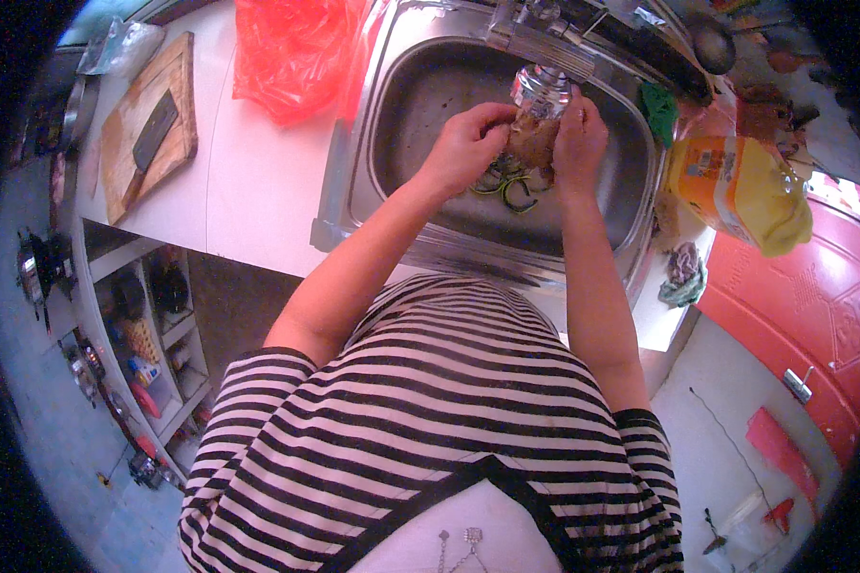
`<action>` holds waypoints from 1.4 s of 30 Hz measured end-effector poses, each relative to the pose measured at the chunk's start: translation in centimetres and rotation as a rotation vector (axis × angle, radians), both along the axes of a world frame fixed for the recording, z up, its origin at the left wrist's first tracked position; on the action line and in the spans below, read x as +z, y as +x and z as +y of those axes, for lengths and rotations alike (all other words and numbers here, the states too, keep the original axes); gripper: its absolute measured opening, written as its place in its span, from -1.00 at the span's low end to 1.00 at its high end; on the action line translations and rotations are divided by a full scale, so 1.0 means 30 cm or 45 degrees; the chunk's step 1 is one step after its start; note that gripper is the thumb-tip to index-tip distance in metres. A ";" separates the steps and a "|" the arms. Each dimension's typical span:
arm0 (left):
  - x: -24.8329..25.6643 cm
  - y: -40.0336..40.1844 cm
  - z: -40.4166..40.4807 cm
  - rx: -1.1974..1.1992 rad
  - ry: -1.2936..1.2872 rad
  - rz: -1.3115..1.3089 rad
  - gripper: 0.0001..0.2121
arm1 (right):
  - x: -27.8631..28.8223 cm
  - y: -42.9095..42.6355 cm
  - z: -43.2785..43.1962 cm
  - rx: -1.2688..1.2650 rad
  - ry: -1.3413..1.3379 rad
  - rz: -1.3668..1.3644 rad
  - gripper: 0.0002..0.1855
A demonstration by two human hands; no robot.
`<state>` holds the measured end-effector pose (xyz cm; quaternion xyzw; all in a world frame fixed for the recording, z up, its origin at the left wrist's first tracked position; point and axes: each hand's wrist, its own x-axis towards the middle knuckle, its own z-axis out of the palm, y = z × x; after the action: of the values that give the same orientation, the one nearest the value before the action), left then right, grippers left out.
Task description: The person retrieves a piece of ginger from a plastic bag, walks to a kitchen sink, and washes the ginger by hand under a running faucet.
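Note:
My left hand (473, 140) and my right hand (579, 136) are over a stainless steel sink (412, 107). Between them they hold a brown item (534, 140), fingers on its left and right sides. Its upper end meets something shiny and see-through (541, 86) just below the tap (541, 36); I cannot tell whether that is water, glass or plastic. Curled green vegetable strips (519, 195) lie on the sink floor below my hands. My fingers hide part of the brown item.
A cleaver (156, 129) lies on a wooden cutting board (186, 93) at the left of the white counter (258, 172). A red plastic bag (294, 57) lies beside the sink. At the right stand a yellow-orange package (731, 186), a crumpled cloth or bag (684, 274) and a red door-like panel (795, 286).

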<state>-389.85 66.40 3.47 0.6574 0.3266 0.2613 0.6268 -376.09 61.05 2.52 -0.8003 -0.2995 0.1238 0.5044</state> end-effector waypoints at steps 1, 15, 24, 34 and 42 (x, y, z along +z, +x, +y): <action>-0.003 -0.003 0.001 -0.001 -0.098 -0.006 -0.78 | -0.008 0.005 0.000 -0.014 0.097 0.183 -0.62; 0.026 -0.027 -0.010 -0.034 -0.641 -0.278 -0.70 | 0.006 -0.030 0.004 -0.073 0.481 1.098 -0.60; 0.060 -0.031 -0.012 0.125 -0.405 -0.288 -0.73 | -0.122 -0.014 -0.008 0.005 0.379 1.182 -0.69; 0.063 -0.008 0.015 0.105 -0.362 -0.201 -0.80 | -0.097 -0.041 -0.061 -0.069 0.025 1.286 -0.58; 0.059 0.007 0.003 0.112 -0.338 -0.180 -0.82 | -0.135 -0.054 -0.067 -0.018 0.242 1.407 -0.64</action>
<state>-389.65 66.50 5.23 0.5339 0.3417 0.2886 0.7176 -377.70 59.05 -1.53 -0.5695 0.0048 0.4937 0.6572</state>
